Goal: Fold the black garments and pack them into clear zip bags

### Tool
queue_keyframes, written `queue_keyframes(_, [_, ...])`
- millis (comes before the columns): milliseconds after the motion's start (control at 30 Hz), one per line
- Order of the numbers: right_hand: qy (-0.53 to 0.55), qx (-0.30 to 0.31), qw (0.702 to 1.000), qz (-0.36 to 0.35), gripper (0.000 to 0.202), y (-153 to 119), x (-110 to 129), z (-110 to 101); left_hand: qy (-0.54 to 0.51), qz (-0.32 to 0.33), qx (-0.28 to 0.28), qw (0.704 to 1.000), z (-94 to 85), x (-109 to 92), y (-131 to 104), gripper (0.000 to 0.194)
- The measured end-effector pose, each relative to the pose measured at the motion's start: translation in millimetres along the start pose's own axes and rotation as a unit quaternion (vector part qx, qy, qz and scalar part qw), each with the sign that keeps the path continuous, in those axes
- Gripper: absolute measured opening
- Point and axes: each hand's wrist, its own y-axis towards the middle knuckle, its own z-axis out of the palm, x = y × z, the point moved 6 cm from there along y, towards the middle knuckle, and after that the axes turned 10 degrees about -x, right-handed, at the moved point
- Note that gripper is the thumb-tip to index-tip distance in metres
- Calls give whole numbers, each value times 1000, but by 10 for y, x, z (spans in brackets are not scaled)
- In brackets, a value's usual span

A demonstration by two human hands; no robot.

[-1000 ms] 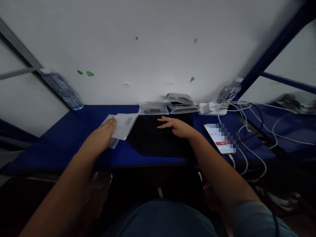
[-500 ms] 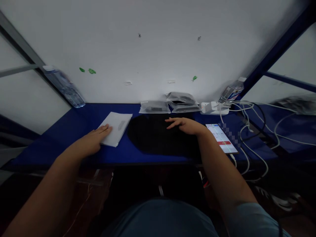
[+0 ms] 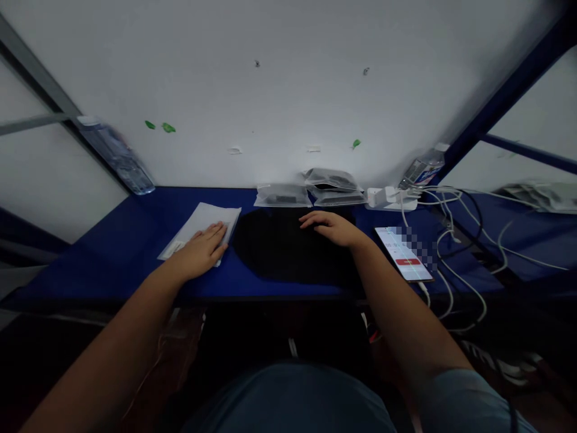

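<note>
On the left of the blue desk lies a flat white packet [image 3: 205, 218], its lower left edge showing a small label. My left hand [image 3: 201, 251] rests palm down across it, fingers stretched out. Beside the packet a flat black item [image 3: 279, 249], seemingly cloth, is spread over the middle of the desk. My right hand [image 3: 331, 227] lies over its upper right part with the fingers loosely extended and nothing seen in them.
Several frosted plastic bags [image 3: 283, 195] with dark contents stand along the white wall. A phone [image 3: 408, 257] on a cable lies right, below a power strip [image 3: 391, 198] with tangled white cables. Clear bottles [image 3: 119, 157] lean in both back corners. The blue desk [image 3: 112, 240] ends in front of my lap.
My left hand has slid right, farther onto the packet, and the packet's lower left part now shows. My right hand has settled slightly, its fingers closer together.
</note>
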Motion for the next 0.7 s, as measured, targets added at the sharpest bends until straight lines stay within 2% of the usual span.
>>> queue_keyframes(133, [-69, -9, 997, -11, 30, 34, 65, 105, 5, -20, 4, 1000, 59, -79, 1, 72])
queue_keyframes(233, [-162, -24, 986, -28, 51, 45, 162, 242, -11, -19, 7, 1000, 55, -71, 27, 71])
queue_keyframes(367, [-234, 51, 971, -20, 82, 14, 187, 510, -23, -33, -3, 999, -77, -56, 179, 65])
queue_keyframes(467, [-245, 62, 968, -1, 97, 4, 155, 556, -32, -25, -75, 996, -342, -232, 386, 59])
queue_keyframes(567, [-242, 41, 969, 15, 96, 10, 133, 480, -73, 10, -146, 986, -586, -561, 613, 55])
queue_keyframes(633, [-247, 41, 968, 29, 93, 4, 110, 427, -105, 39, -204, 973, -691, -765, 735, 50])
queue_keyframes(700, [-255, 53, 965, 36, 92, -12, 92, 409, -135, 62, -239, 959, -700, -896, 814, 45])
